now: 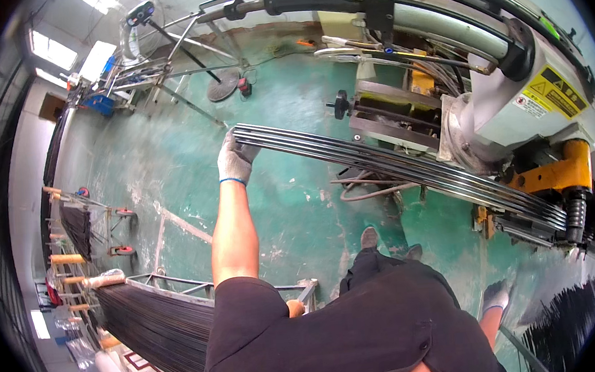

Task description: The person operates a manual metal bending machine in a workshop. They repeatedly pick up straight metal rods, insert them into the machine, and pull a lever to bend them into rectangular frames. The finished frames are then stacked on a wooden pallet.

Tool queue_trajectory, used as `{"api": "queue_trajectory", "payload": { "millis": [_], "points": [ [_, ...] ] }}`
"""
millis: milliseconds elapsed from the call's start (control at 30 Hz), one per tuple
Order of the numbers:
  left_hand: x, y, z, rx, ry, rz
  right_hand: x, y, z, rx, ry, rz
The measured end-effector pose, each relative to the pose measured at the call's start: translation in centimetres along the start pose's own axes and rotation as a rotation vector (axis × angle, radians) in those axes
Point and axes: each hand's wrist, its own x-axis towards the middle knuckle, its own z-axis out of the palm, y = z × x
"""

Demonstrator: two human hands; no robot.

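My left hand [234, 159], in a pale knitted glove with a blue cuff, is closed around the near-left ends of several long dark metal tubes [372, 159]. The tubes run side by side to the right, and their far ends reach the yellow-and-black head [572, 199] of a machine. Low on the right is my right hand [495, 299], also gloved, apart from those tubes. It is nearest to a mass of thin black rods [567, 325]. Its fingers are too small and blurred to make out.
A large white machine [522, 109] with warning labels fills the right. Behind me at lower left stands a rack of long black rods [154, 323]. A wheeled frame [108, 222] is at the left. Grey hoses [367, 184] lie on the green floor [300, 221] beneath the tubes.
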Motion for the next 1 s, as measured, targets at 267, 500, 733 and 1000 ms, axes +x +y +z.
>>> {"api": "queue_trajectory", "payload": {
  "millis": [267,500,733,1000],
  "points": [
    [0.0,-1.2,-4.6,0.45,0.041,-0.139,8.8,-1.9,-13.5,0.795,-0.719,0.13],
    [-2.3,2.7,0.9,0.813,0.017,-0.044,-8.1,-0.2,0.5,-0.097,0.129,0.009],
    [-3.4,1.7,-0.2,0.402,0.242,0.057,-3.7,-3.3,4.1,-0.283,-0.049,0.025],
    [-13.6,-22.7,0.2,0.326,0.325,-0.343,7.2,-8.4,3.1,-0.39,-0.113,0.144]
  ]
}}
